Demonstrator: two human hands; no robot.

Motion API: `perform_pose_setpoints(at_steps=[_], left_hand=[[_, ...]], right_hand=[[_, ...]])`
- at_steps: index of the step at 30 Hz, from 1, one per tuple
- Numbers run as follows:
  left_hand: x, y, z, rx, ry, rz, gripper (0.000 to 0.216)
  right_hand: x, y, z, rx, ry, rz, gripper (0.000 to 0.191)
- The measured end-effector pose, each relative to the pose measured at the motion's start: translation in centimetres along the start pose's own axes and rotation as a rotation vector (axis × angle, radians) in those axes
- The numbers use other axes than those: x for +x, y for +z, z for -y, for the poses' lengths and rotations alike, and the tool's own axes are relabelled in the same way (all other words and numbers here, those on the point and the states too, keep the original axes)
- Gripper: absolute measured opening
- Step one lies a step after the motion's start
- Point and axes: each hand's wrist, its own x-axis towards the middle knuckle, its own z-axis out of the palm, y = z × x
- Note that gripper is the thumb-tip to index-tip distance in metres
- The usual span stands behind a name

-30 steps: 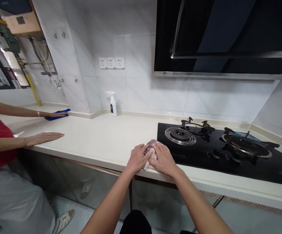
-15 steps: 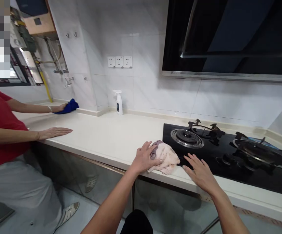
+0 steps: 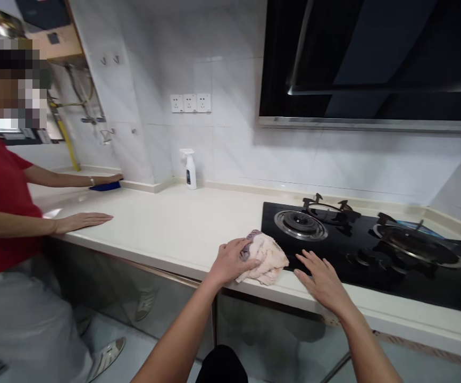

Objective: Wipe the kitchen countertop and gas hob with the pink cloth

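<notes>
A crumpled pinkish-white cloth (image 3: 265, 258) with a purple-grey patch lies on the counter's front edge, against the left side of the black gas stove (image 3: 334, 271). My left hand (image 3: 232, 260) grips its left side, thumb on top and the other fingers partly hidden by the folds. My right hand (image 3: 321, 279) rests at the stove's front edge, just right of the cloth, with fingers spread and nothing in them.
A white spray bottle (image 3: 190, 169) stands by the back wall. At the left, a person in a red top (image 3: 2, 197) leans on the white counter (image 3: 166, 218), one hand on a blue cloth (image 3: 106, 186). A range hood (image 3: 358, 125) hangs above the stove.
The view has shifted slightly to the right. My hands and the cloth keep nearly the same place. The other person's far hand has moved over the blue cloth, which now looks flatter.
</notes>
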Motion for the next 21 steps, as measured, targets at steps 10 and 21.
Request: perform_pose_setpoints(at_steps=[10, 21], left_hand=[[0.7, -0.1, 0.8, -0.011, -0.002, 0.006, 0.064], [0.1, 0.0, 0.0, -0.032, -0.040, 0.010, 0.069]], right_hand=[[1.8, -4.2, -3.6, -0.271, 0.387, 0.118, 0.065], [-2.9, -0.1, -9.2, -0.265, 0.101, -0.147, 0.065]])
